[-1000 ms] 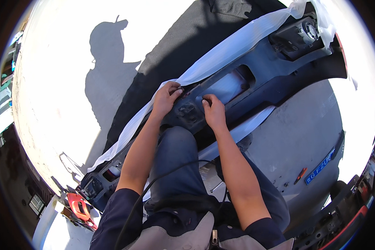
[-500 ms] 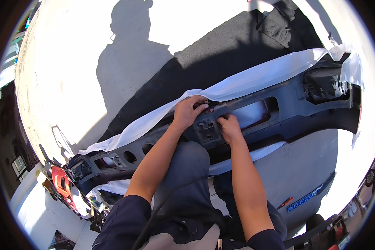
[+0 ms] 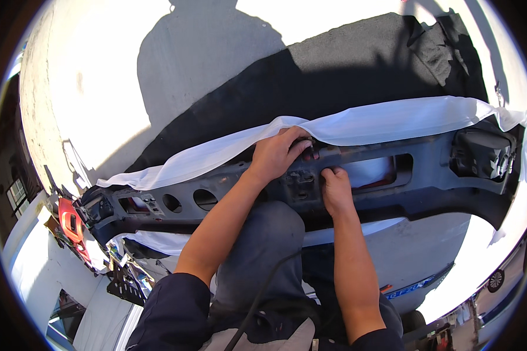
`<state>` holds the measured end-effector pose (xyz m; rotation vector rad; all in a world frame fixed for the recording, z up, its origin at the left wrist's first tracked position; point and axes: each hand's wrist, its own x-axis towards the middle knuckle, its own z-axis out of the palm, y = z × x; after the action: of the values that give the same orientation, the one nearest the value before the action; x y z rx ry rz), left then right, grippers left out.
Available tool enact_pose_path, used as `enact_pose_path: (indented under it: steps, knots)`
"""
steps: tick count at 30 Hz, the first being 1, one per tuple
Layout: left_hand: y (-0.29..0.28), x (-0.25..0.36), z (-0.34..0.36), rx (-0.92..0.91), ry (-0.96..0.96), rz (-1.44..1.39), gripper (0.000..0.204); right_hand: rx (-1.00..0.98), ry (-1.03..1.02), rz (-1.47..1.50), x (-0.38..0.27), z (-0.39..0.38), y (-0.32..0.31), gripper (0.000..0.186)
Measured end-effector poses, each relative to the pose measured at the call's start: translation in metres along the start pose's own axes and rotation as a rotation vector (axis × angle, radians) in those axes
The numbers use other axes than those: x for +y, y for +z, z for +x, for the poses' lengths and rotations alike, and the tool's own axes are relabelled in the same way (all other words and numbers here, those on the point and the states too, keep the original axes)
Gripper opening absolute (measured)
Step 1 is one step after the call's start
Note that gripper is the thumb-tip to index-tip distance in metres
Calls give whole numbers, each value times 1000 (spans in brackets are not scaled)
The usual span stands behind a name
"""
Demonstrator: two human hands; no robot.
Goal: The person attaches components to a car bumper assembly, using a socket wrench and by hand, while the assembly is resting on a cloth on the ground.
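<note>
A long dark plastic bumper (image 3: 363,152) lies crosswise below me, with openings, round holes and a dark housing (image 3: 480,152) at its right end. White wrapping sheet (image 3: 404,117) runs along its far edge. My left hand (image 3: 278,152) is closed at that edge beside a small dark fitting; what its fingertips grip is too small to make out. My right hand (image 3: 336,193) has its fingers curled against the bumper just left of the long opening, its fingertips partly hidden. My knee (image 3: 257,245) is just on the near side of the bumper, and a black cable crosses my legs.
Black cloth (image 3: 357,58) lies beyond the bumper on pale, sunlit ground (image 3: 88,93), with my shadow on it. Red parts (image 3: 70,222) and clutter stand at the left. A blue plate (image 3: 416,286) lies at the lower right, and a vehicle wheel (image 3: 496,279) shows at the right rim.
My view has turned, so the bumper now runs nearly level across it instead of diagonally. Both hands stay at about the same places on the bumper, with small finger shifts.
</note>
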<state>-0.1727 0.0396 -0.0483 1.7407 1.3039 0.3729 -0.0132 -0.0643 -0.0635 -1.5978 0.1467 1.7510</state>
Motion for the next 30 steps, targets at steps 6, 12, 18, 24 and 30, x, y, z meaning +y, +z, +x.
enact_pose_path:
  steps: [6, 12, 18, 24, 30]
  knots:
    - [-3, 0, -4, -75, -113, -60, 20, 69, -55, -144, 1, -6, 12, 20]
    - [-4, 0, 4, -92, -146, -208, 16, 135, -268, -99, 11, -3, 17, 17]
    - [-5, -6, 8, -102, -114, -229, 16, 111, -366, -100, 16, -2, 14, 15]
    - [-8, -5, 6, -164, -139, -280, 18, 85, -438, -108, 21, -1, 12, 15]
    - [-9, 4, 0, -120, -120, -238, 20, 86, -409, -12, 18, -7, 16, 17]
